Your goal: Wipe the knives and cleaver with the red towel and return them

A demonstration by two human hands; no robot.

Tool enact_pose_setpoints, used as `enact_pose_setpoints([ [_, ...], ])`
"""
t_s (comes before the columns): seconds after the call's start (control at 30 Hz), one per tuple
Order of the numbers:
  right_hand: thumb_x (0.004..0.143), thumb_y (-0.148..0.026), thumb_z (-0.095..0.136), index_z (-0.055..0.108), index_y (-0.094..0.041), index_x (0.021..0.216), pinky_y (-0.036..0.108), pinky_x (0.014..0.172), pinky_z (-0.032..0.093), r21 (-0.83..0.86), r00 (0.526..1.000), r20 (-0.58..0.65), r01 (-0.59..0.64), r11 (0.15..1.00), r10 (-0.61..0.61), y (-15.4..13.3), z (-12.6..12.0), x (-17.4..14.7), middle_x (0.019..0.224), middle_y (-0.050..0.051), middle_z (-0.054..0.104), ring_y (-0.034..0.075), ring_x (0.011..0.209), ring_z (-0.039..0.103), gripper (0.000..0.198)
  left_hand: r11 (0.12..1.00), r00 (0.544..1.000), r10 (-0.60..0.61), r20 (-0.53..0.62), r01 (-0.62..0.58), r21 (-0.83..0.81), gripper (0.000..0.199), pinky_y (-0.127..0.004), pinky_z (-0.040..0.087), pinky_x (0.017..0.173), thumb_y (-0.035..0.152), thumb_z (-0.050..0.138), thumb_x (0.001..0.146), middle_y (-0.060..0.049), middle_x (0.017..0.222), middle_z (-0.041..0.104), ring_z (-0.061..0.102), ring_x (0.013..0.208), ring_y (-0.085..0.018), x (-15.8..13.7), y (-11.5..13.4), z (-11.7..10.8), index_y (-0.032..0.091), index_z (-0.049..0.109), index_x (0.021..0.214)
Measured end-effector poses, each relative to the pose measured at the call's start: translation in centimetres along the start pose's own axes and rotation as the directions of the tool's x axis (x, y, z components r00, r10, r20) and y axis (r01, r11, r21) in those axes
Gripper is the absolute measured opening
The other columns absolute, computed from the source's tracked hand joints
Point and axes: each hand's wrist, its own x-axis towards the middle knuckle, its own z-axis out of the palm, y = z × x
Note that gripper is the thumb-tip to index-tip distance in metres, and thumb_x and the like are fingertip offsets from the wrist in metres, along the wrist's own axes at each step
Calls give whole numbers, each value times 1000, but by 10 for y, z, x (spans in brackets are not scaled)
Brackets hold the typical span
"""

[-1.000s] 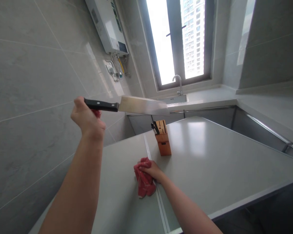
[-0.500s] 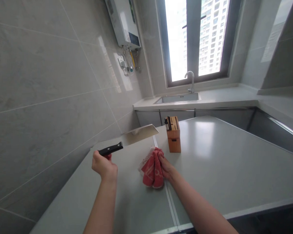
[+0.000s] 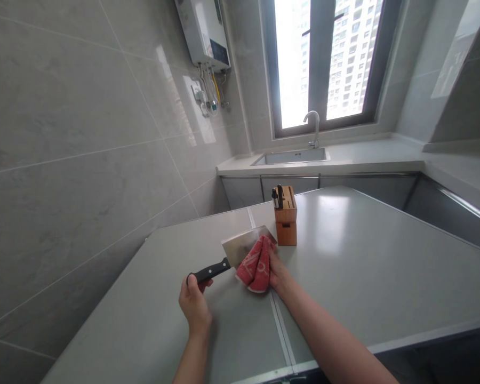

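My left hand [image 3: 195,304] grips the black riveted handle of a cleaver [image 3: 240,245], whose broad steel blade points up and to the right. A red towel [image 3: 258,268] with pale markings hangs in folds from my right hand [image 3: 277,266], which is closed around it. The cloth covers the lower right part of the blade, on the side facing me. Whether the towel presses against the steel behind its folds, I cannot tell. Just beyond the blade's tip stands a wooden knife block [image 3: 286,216] with black-handled pieces in its left slots.
Under my hands lies a pale glossy table [image 3: 360,272] with a metal seam down it. Behind it is a white counter with a sink [image 3: 294,156] and a faucet [image 3: 315,128]. A tiled wall runs along the left, with a water heater [image 3: 204,34] mounted high.
The cleaver has come right and down with my left hand, its blade now behind the towel. My right hand has lifted the towel slightly and shifted a little to the right.
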Motion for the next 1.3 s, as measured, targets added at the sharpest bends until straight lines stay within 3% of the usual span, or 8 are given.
enact_pose_setpoints([
  [0.1,63,-40,80,65,-20,77,32,71,58,95,992,-60,-102,990,108,1,-8,8,72,1,73,19,68,69,29,987,965,20,260,-61,150,28,-27,47,57,43,54,80,3,57,56,56,52,-13,2,-10,-19,17,55,70],
  [0.23,64,-29,80,65,-20,79,31,69,58,136,984,-136,-96,986,115,1,-16,16,72,1,74,17,65,69,23,928,784,-56,618,-188,322,32,-25,44,60,42,52,83,1,55,55,53,56,-14,13,-10,-33,18,51,61],
  [0.33,64,-26,79,66,-21,80,32,70,59,134,984,-152,-76,988,96,1,-18,18,73,1,74,18,65,70,21,885,688,-107,718,-263,384,35,-24,41,57,44,51,83,2,53,51,50,54,-14,20,-12,-34,18,50,59],
  [0.6,62,-24,81,64,-22,81,30,69,60,88,993,-106,-41,995,50,3,-3,7,72,-1,74,16,64,69,25,758,607,-89,790,-473,449,31,-22,32,52,43,65,75,3,57,46,41,54,-11,13,-29,-40,16,57,63],
  [0.77,60,-24,83,64,-21,81,26,67,59,77,993,-116,-17,997,26,1,4,5,71,-2,74,14,63,69,28,736,571,-107,814,-505,450,29,-24,37,58,45,64,76,-1,67,58,49,62,-15,11,-26,-40,16,64,71],
  [0.97,59,-23,84,65,-18,85,28,67,59,-36,999,-33,-22,999,21,6,12,-6,76,2,74,18,67,70,33,753,587,-120,801,-472,459,35,-26,39,61,46,50,86,-3,70,63,54,66,-19,13,-27,-39,16,66,82],
  [1.13,63,-21,81,65,-15,88,30,66,58,-222,973,185,-94,971,137,17,19,-21,76,4,73,18,67,69,30,752,575,-85,814,-499,431,30,-25,38,60,42,50,86,-3,69,63,54,65,-18,11,-26,-40,17,66,81],
  [1.3,57,-17,83,69,-13,88,25,68,55,-359,953,215,-125,925,212,23,25,-31,81,5,74,16,71,69,35,748,580,-46,813,-519,413,25,-25,40,62,40,53,85,-2,71,63,55,65,-18,11,-25,-41,18,65,83],
])
